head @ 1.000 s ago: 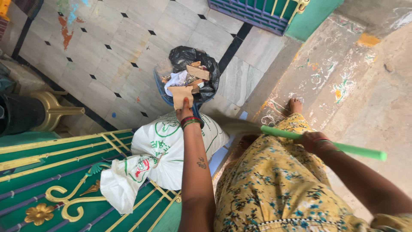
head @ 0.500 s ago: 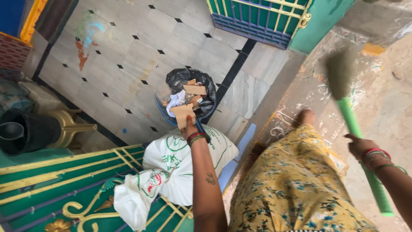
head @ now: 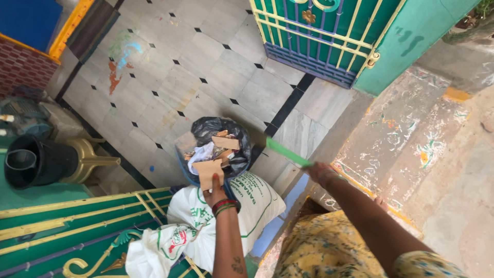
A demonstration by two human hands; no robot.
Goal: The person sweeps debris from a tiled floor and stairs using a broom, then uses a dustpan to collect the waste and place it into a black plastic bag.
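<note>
I am looking down at my two hands, and they are working well apart. My left hand (head: 215, 194) is pinching a flat piece of brown cardboard (head: 211, 171) at its lower edge, holding it right at the near rim of the bin lined with a black bag (head: 234, 135). The cardboard is standing roughly upright, its long side running away from me toward the bin, so the bin is lying straight ahead of this hand, almost touching.

My right hand (head: 320, 172) is closing around a green broom handle (head: 287, 153), off to the right of the bin. The handle's long axis is slanting from my fist up and to the left, its far end pointing toward the bin's right side; the brush end I cannot see.

The left hand is clearly the nearer one to the bin. A white printed sack (head: 252, 203) is lying just on my side of the bin, under my left forearm, resting against a green and gold gate (head: 77, 221).
</note>
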